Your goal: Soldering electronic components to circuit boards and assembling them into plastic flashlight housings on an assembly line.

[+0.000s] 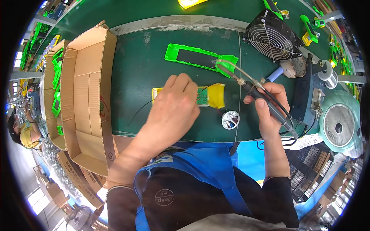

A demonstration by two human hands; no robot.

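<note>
Yellow casing (216,95) lay on the green bench (131,73), partly under the left hand (175,106), fingers curled down; whether they pinched anything could not be told. The right hand (271,109) gripped a soldering iron (252,92), tip toward ten-thirty. From the casing, a green cover (172,52) sat near twelve o'clock, the bench's edge at six, open room at nine before a carton (86,73).

On the workbench (135,73), centre: the worker's left hand (177,106) over a casing (216,96), with a reflector (230,120) just below the casing's right end. Above: an open shell (173,53), its right end behind the tip of a soldering iron (283,120) in the right hand (269,121). Upper right: a framed fan (272,38). Left: a cardboard box (86,92).
</note>
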